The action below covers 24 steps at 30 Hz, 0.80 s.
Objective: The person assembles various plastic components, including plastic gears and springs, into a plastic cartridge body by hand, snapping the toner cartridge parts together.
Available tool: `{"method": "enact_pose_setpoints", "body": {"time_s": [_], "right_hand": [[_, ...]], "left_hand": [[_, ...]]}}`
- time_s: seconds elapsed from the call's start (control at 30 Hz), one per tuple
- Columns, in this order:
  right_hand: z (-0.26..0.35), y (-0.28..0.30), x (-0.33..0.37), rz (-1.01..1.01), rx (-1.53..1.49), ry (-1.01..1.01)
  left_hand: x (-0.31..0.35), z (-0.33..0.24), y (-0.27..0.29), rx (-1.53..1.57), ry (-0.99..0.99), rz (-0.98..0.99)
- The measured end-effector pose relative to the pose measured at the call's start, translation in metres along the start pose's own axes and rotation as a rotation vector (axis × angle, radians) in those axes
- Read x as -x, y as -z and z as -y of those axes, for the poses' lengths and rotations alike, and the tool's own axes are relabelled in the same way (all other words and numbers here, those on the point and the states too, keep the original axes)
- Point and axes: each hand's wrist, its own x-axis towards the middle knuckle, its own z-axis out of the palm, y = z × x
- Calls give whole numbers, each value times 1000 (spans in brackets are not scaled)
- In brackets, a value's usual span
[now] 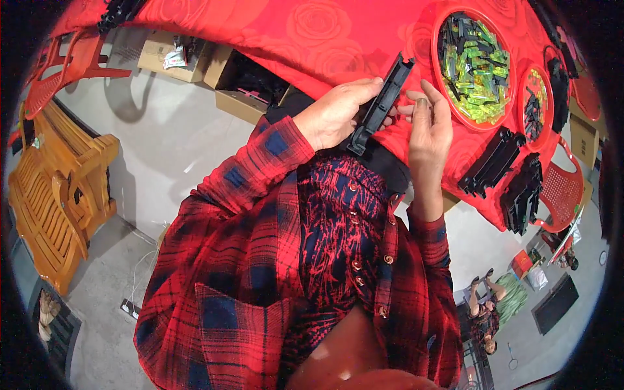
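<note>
My left hand (pixel 336 114) is closed around a long black plastic channel-shaped part (pixel 382 97), held at a slant over my lap by the table's edge. The part's hollow inner side faces up, with its far end rising toward the table. Close on its right is my right hand (pixel 430 133), thumb bent against the fingers and one finger raised. Whatever lies between those fingertips is too small or hidden to make out. Nearby on the table, a red round basin (pixel 437 65) holds many yellow-green clear pieces (pixel 478 78) mixed with black ones.
A smaller red basin (pixel 550 110) with small pieces stands to the right. Stacks of similar black parts (pixel 491 162) lie at the red tablecloth's (pixel 364 26) near right edge. Cardboard boxes (pixel 237 104), a wooden chair (pixel 55 195) and red plastic chairs (pixel 564 192) surround the table. Another person (pixel 484 318) is at lower right.
</note>
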Motion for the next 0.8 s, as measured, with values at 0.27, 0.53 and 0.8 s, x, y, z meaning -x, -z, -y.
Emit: {"method": "enact_pose_setpoints", "body": {"time_s": [0.27,0.53,0.8], "right_hand": [[9,2,-2,24,468,401],[26,-7,2,71,743,470],[8,4,-4,-51,507,410]], "left_hand": [[2,2,-2,12,-44,4],[2,6,-4,-25,-95,-47],[0,4,-1,-14,-63,17]]}}
